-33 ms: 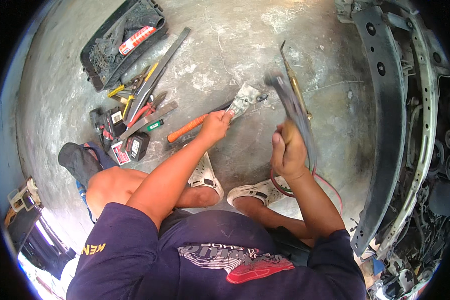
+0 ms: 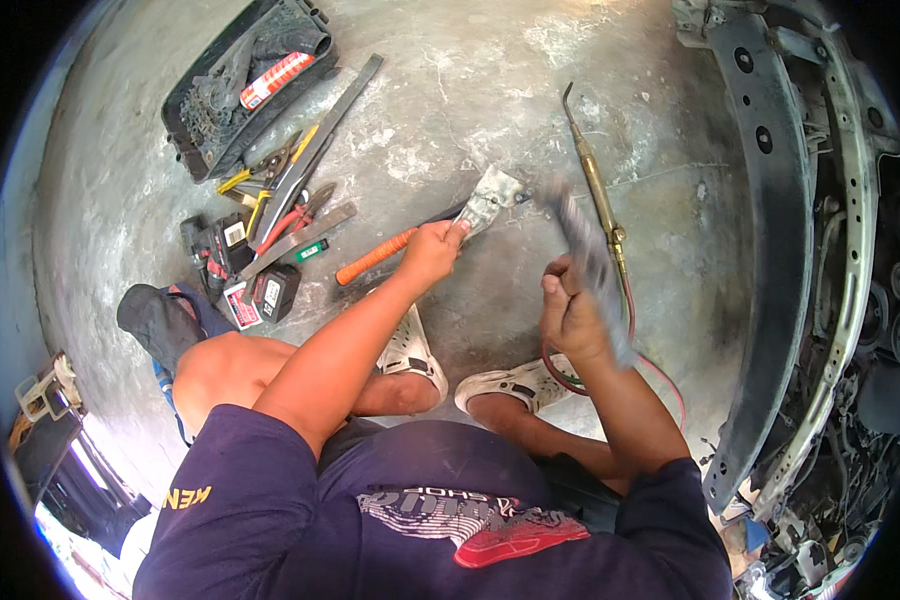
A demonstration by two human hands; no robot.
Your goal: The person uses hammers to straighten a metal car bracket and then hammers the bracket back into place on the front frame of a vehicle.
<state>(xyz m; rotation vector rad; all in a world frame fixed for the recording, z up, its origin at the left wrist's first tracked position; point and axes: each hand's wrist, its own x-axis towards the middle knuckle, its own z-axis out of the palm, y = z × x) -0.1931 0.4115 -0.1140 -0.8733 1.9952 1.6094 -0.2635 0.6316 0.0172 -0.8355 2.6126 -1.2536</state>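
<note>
My left hand (image 2: 432,252) is closed on a scuffed, pale metal bracket (image 2: 490,195) near the floor. Under that hand lies a dark tool with an orange grip (image 2: 375,255). My right hand (image 2: 577,315) grips what looks like a hammer (image 2: 585,240), badly smeared by motion, its upper end just right of the bracket. Behind it lies a brass torch (image 2: 596,190) with a thin bent tip and red and green hoses.
A black plastic tray (image 2: 195,125) holding a red-and-white tube sits upper left. Several hand tools (image 2: 295,165), a drill (image 2: 215,250) and a battery (image 2: 273,292) lie left of my hands. A long dark car beam (image 2: 770,260) and engine parts (image 2: 885,390) line the right.
The blurred hammer in my right hand has swung, its head now lower and further right, showing more of the torch. My left hand and the bracket look unmoved.
</note>
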